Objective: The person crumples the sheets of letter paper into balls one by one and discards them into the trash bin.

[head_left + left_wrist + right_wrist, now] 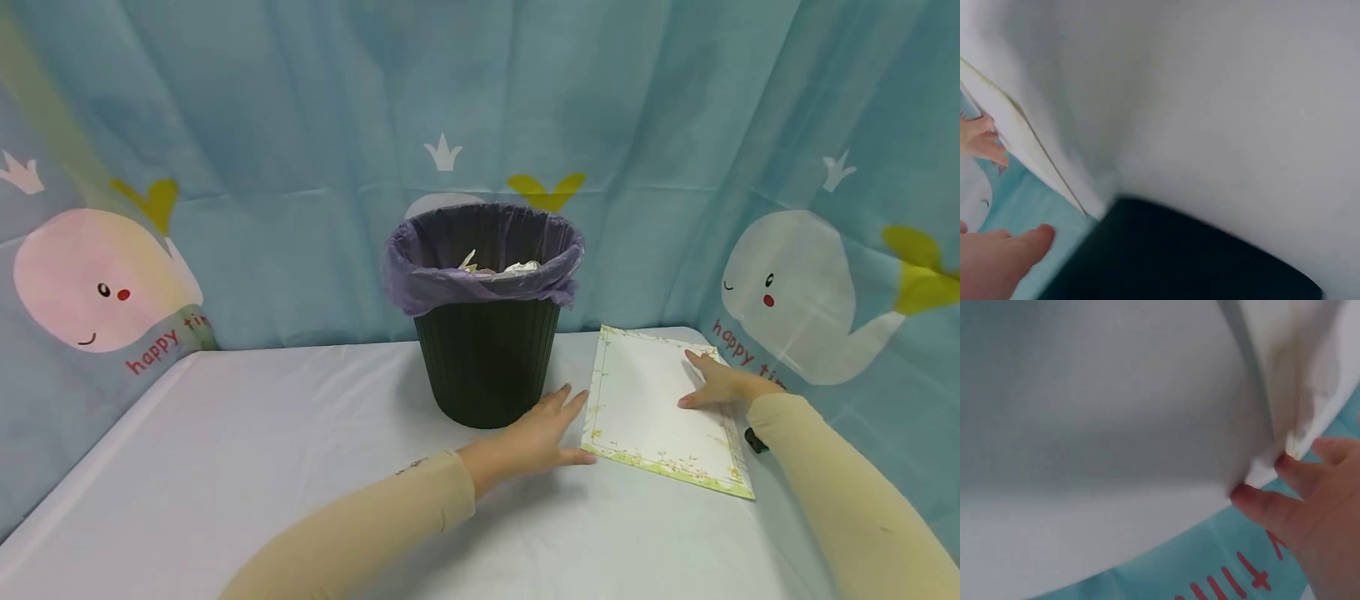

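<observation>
A white sheet of paper (645,392) with a printed floral border lies on the table, right of the bin. My left hand (536,437) reaches to its left edge with the fingers spread and straight, in front of the bin's base. Whether those fingertips touch the paper cannot be told. Over the paper's right edge, my right hand (720,385) has its thumb and fingers spread apart. In the right wrist view, fingertips of the right hand (1329,500) touch down at the paper's edge. The left wrist view catches part of the left hand (1004,259) and the paper (1016,128) seen edge-on.
A dark bin (487,358) with a purple liner (480,287) stands at the back middle, with crumpled waste (521,267) inside. The white-covered table (262,450) meets a blue whale-print curtain (300,167) at the back and sides.
</observation>
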A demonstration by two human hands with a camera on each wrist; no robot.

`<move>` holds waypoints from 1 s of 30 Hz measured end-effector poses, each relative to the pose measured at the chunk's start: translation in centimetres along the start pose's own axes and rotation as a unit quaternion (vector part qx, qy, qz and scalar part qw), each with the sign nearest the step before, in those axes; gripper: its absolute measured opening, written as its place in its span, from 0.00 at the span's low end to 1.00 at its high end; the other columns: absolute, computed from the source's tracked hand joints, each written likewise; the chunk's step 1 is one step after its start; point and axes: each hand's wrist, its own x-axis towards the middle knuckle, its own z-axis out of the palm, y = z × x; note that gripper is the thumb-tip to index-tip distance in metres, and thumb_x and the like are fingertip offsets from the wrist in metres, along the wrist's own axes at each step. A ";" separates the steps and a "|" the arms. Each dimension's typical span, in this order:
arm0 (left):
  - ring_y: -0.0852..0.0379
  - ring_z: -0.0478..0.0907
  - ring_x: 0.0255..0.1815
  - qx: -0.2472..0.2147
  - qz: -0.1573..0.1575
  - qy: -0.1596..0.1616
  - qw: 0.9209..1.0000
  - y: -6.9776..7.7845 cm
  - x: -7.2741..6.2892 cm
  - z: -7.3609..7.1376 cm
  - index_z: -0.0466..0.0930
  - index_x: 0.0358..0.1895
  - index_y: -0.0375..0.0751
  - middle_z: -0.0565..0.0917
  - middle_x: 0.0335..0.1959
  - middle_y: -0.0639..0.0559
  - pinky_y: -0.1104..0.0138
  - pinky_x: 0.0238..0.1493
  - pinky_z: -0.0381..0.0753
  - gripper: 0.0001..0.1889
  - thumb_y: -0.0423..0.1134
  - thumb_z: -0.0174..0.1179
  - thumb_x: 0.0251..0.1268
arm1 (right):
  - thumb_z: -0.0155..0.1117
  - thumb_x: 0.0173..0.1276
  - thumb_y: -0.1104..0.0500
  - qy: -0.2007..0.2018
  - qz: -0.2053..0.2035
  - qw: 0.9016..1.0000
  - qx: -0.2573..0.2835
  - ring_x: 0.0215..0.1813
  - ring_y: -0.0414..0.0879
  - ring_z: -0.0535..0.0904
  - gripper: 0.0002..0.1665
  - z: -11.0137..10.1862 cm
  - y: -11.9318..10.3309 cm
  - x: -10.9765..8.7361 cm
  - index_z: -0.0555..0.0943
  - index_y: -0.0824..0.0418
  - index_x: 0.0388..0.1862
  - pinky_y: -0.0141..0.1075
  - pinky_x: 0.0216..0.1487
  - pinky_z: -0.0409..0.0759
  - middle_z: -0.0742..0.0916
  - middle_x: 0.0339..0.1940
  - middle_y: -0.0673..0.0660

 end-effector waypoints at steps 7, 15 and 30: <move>0.46 0.45 0.77 0.061 -0.037 -0.051 0.996 2.0 4.3 2.0 0.48 0.78 0.56 0.50 0.78 0.49 0.51 0.70 0.59 0.46 0.66 0.56 0.61 | 0.72 0.57 0.38 -0.013 0.019 0.998 -0.055 0.69 0.81 0.40 0.67 0.2 -0.5 -0.3 0.44 0.78 0.73 0.72 0.64 0.43 0.46 0.68 0.87; 0.53 0.46 0.77 0.149 -0.065 -0.089 0.983 2.0 6.9 3.2 0.54 0.77 0.59 0.54 0.77 0.57 0.53 0.71 0.56 0.43 0.68 0.56 0.59 | 0.70 0.56 0.35 -0.018 0.016 0.998 -0.056 0.69 0.81 0.40 0.66 0.5 -0.1 0.0 0.49 0.75 0.73 0.71 0.64 0.43 0.46 0.69 0.87; 0.48 0.44 0.78 0.175 -0.112 -0.049 0.977 2.7 8.0 3.7 0.43 0.79 0.56 0.49 0.78 0.53 0.50 0.71 0.55 0.57 0.67 0.64 0.47 | 0.71 0.61 0.48 -0.008 -0.038 0.999 -0.011 0.72 0.76 0.43 0.63 1.9 -1.3 -0.9 0.41 0.72 0.76 0.67 0.68 0.44 0.51 0.72 0.80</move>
